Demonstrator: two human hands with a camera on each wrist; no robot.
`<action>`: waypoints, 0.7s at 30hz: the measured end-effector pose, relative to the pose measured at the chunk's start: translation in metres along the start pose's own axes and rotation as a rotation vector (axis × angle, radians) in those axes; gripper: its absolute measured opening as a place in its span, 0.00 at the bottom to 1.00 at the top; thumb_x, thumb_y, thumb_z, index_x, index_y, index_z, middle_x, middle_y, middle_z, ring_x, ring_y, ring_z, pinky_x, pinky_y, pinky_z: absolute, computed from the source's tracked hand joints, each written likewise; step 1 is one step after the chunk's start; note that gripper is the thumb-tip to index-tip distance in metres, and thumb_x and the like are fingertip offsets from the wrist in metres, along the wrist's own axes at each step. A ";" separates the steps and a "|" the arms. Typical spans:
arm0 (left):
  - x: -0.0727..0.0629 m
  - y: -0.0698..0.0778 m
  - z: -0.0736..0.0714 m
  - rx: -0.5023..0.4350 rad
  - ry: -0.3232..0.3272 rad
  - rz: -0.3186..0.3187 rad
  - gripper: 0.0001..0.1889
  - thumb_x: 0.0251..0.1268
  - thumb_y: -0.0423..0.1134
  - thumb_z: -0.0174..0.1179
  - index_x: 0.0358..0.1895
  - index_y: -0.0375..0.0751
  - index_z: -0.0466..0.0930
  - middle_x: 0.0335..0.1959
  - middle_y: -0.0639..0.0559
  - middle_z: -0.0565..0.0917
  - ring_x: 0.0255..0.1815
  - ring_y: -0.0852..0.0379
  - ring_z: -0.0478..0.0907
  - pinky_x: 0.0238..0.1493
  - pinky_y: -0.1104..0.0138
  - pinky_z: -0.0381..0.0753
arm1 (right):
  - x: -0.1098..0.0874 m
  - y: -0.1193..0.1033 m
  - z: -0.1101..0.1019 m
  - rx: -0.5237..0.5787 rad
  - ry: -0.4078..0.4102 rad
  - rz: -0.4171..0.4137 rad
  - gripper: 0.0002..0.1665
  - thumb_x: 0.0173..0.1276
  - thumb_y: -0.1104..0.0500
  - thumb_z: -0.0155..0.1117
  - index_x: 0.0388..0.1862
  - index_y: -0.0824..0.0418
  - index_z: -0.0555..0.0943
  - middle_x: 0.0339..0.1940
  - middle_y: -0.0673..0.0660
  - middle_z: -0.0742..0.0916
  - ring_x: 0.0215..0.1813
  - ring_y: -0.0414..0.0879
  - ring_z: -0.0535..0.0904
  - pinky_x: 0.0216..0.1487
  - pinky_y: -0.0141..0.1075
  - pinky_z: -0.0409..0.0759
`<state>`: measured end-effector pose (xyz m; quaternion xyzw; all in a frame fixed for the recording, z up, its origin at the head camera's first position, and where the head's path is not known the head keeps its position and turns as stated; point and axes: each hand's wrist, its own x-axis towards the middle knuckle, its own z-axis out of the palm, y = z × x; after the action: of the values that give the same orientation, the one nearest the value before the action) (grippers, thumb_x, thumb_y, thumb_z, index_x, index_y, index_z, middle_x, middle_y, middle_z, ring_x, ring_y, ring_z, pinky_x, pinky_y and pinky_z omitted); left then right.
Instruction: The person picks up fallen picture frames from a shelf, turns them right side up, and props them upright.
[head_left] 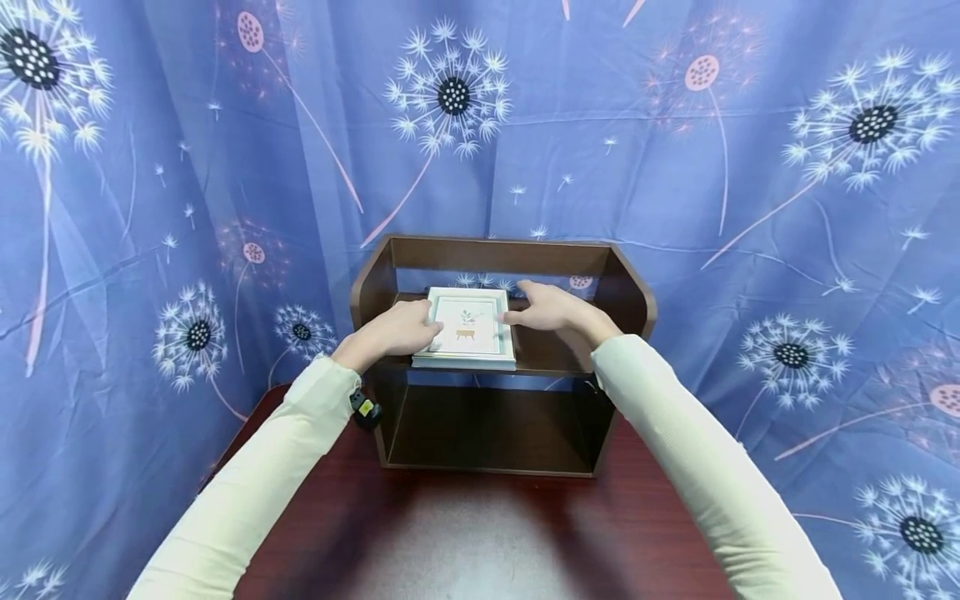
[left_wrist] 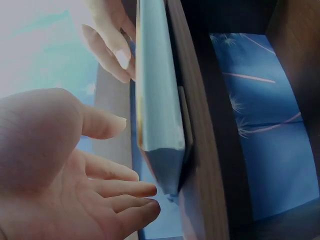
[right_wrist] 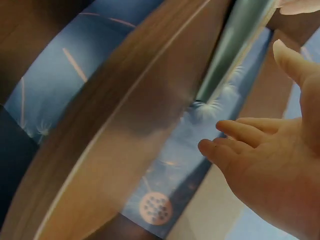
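Note:
A pale mint-white picture frame lies flat on the upper board of a small dark brown shelf, its picture of a potted plant facing up. My left hand is at the frame's left side, thumb over the edge. In the left wrist view that hand has loosely extended fingers, with a gap between thumb and frame. My right hand is at the frame's right side. The right wrist view shows its fingers extended and apart from the frame. Whether the left fingertips touch the frame, I cannot tell.
The shelf has raised side panels, a back rail and a lower compartment. It stands on a dark red table. A blue dandelion-print curtain hangs behind and at the sides. A black wrist device sits at my left cuff.

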<state>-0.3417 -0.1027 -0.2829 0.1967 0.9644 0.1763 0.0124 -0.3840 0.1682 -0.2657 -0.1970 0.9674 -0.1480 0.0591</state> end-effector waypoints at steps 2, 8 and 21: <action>0.004 -0.001 0.001 0.000 0.005 -0.013 0.27 0.82 0.46 0.47 0.71 0.28 0.70 0.62 0.35 0.82 0.56 0.44 0.79 0.60 0.52 0.77 | 0.009 0.002 0.003 -0.003 -0.003 0.013 0.56 0.77 0.36 0.59 0.86 0.70 0.52 0.86 0.69 0.63 0.86 0.63 0.59 0.86 0.56 0.59; 0.011 -0.005 0.004 0.004 -0.014 -0.060 0.15 0.82 0.43 0.44 0.43 0.37 0.77 0.34 0.44 0.77 0.35 0.48 0.75 0.45 0.58 0.74 | 0.027 0.007 0.012 0.021 -0.009 0.067 0.53 0.78 0.38 0.58 0.85 0.71 0.54 0.84 0.69 0.65 0.86 0.64 0.59 0.86 0.55 0.60; 0.023 -0.013 0.010 -0.017 0.023 -0.124 0.13 0.75 0.35 0.43 0.29 0.42 0.72 0.25 0.48 0.71 0.26 0.51 0.68 0.33 0.64 0.70 | 0.042 0.004 0.023 0.213 0.088 0.081 0.21 0.74 0.53 0.63 0.22 0.60 0.74 0.18 0.50 0.70 0.26 0.44 0.62 0.35 0.36 0.65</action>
<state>-0.3666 -0.1014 -0.2957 0.1345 0.9733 0.1856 0.0137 -0.4196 0.1494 -0.2913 -0.1439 0.9549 -0.2560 0.0432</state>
